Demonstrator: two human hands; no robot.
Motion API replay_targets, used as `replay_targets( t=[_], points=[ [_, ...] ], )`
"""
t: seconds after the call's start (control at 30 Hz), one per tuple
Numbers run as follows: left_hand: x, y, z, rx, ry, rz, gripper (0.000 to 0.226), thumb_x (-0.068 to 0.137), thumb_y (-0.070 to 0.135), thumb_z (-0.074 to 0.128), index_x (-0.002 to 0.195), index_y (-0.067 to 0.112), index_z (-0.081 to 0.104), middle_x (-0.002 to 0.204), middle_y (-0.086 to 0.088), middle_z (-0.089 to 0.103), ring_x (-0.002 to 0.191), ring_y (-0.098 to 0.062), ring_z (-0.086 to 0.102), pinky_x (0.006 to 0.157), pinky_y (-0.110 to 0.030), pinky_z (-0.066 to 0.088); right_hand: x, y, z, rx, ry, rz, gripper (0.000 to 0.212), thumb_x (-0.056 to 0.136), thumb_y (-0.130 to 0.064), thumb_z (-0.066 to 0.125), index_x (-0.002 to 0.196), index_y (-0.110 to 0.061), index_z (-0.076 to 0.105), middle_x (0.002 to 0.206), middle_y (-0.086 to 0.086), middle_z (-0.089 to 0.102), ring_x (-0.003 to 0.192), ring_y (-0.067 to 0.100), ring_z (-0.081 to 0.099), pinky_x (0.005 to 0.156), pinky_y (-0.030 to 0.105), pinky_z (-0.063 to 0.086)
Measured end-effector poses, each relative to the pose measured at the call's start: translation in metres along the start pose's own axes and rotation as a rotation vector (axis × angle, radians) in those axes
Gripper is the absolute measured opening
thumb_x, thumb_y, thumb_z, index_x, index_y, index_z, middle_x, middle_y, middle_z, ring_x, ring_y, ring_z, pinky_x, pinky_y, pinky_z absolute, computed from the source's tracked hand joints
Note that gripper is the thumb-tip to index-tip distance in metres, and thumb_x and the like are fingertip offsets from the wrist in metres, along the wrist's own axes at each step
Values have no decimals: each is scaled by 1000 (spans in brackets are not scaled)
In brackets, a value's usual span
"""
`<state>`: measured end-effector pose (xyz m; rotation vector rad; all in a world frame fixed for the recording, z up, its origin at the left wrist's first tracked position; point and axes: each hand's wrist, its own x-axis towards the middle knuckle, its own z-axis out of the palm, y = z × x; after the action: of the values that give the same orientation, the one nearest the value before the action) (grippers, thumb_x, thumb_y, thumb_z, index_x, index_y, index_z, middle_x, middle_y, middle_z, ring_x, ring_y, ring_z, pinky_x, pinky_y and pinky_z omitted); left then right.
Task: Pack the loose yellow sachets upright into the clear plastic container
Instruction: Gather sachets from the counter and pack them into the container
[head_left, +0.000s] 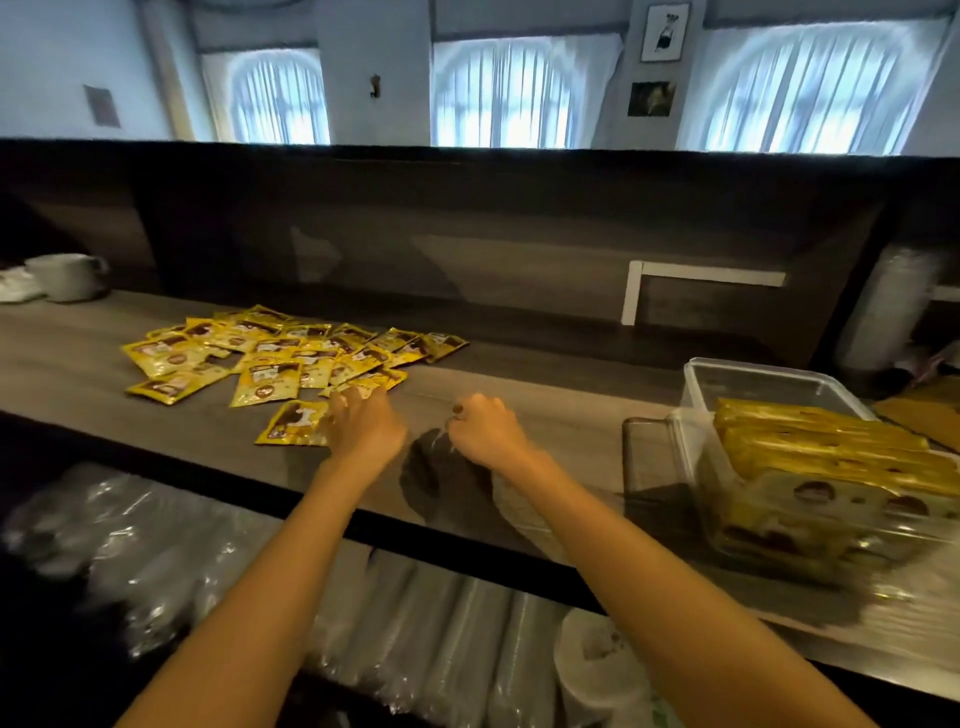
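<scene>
Several loose yellow sachets (270, 353) lie scattered flat on the wooden counter (561, 410), left of centre. My left hand (363, 423) reaches over the near edge of the pile, its fingers touching a sachet (293, 423) that lies apart at the front. My right hand (485, 428) hovers beside it with fingers curled, holding nothing that I can see. The clear plastic container (753, 384) stands at the right, with a row of yellow sachets (826, 452) packed upright in its near part; its far part shows no sachets.
A white mug (67, 278) stands at the far left of the counter. A dark back wall rises behind the counter. Stacks of clear plastic cups (405, 639) lie on the shelf below. A stack of clear lids (883, 306) stands at the far right.
</scene>
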<state>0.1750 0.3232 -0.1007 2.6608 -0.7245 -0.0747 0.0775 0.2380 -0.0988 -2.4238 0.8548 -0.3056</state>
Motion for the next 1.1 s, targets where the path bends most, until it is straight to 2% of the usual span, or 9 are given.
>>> replay_targets(
  t=[0.1, 0.23, 0.53, 0.67, 0.77, 0.87, 0.97, 1.03, 1.1],
  points=[
    [13, -22, 9, 67, -69, -43, 47, 100, 31, 26, 146, 22, 21, 158, -15, -1, 144, -39, -9, 115, -55, 4, 9, -5, 11, -42, -18, -12, 33, 91, -16, 44, 117, 0, 55, 123, 23, 56, 116, 40, 51, 92, 42, 45],
    [28, -31, 18, 122, -139, 13, 52, 100, 42, 18, 149, 29, 10, 158, -10, -8, 144, -37, -14, 115, -59, -1, 19, -6, 13, -43, -24, -17, 37, 90, -15, 45, 124, -2, 52, 126, 22, 55, 119, 39, 49, 95, 42, 44],
    [20, -5, 24, 124, -235, 292, 45, 101, 36, 16, 142, 27, 32, 158, 0, 15, 145, -28, 11, 115, -57, 7, 21, 25, 5, 2, 144, -12, 39, 89, -9, 46, 126, -6, 55, 126, 18, 59, 120, 34, 52, 98, 40, 45],
    [4, 14, 27, 60, -305, 509, 42, 101, 32, 23, 138, 22, 42, 153, 0, 29, 141, -25, 24, 116, -48, 18, 19, 39, -6, -48, 240, -122, 31, 87, -2, 45, 112, -2, 63, 127, 16, 59, 118, 34, 53, 95, 41, 46],
    [1, 28, 30, -78, -409, 601, 43, 99, 15, 33, 142, 19, 38, 150, -7, 36, 137, -26, 33, 112, -38, 29, 18, 51, -17, -124, 153, -151, 31, 87, 0, 45, 112, -2, 63, 119, 20, 62, 114, 39, 54, 92, 46, 46],
    [2, 36, 24, -139, -455, 609, 63, 92, -4, 35, 146, 28, 27, 132, -10, 48, 116, -25, 48, 93, -35, 40, 14, 61, -28, -233, -20, -101, 34, 90, -4, 42, 119, -8, 60, 123, 18, 61, 116, 38, 53, 93, 46, 46],
    [5, 40, 19, 53, -474, 596, 57, 88, -10, 34, 136, 19, 46, 124, -7, 50, 109, -25, 50, 77, -32, 36, 9, 66, -39, -371, -38, -60, 31, 93, -8, 42, 118, -8, 60, 123, 18, 60, 113, 37, 55, 89, 43, 47],
    [4, 45, 15, 168, -436, 582, 41, 90, -7, 37, 124, 10, 53, 128, -12, 52, 122, -31, 47, 84, -34, 39, 6, 68, -45, -441, 1, -28, 29, 93, -14, 43, 116, -6, 60, 124, 18, 58, 113, 37, 54, 88, 42, 46],
    [2, 50, 11, 261, -384, 547, 44, 95, 7, 44, 138, 14, 42, 143, -12, 41, 134, -29, 35, 103, -35, 35, 3, 71, -49, -446, 8, 15, 34, 93, -22, 48, 123, -7, 55, 129, 18, 52, 118, 36, 51, 93, 42, 44]
  ],
)
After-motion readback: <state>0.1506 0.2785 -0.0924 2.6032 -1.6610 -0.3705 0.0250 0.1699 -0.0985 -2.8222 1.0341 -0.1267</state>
